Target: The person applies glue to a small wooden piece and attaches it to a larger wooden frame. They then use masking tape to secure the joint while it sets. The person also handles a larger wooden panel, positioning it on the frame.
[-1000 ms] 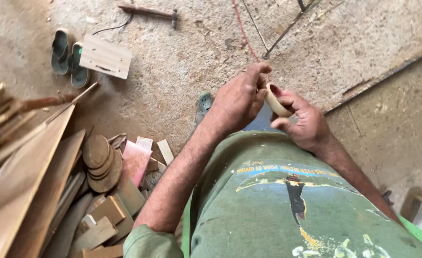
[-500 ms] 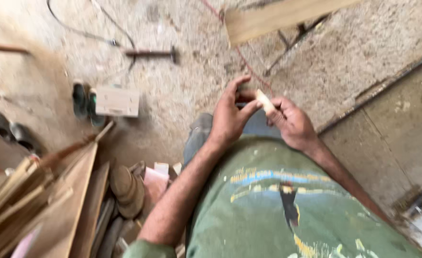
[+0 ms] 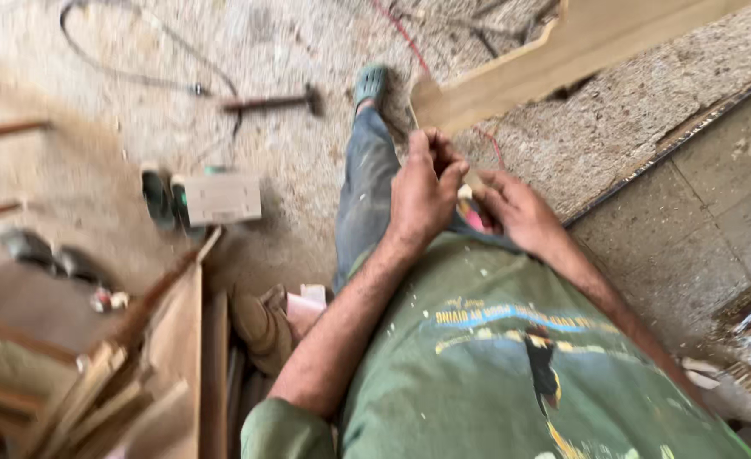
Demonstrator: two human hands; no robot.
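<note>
We see a small pale wooden piece (image 3: 469, 189) pinched between both hands above the lap: left hand (image 3: 422, 191) fingers closed on it, right hand (image 3: 515, 211) curled just beside, equally near

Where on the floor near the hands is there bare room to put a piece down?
Bare sawdust-covered floor lies between the wooden-handled hammer, the pale rectangular wood block and the outstretched leg in grey trousers. The grey tiled floor to the right is open too. Crowded: the stacked wood offcuts at lower left, and the long pale plank above both hands.
</note>
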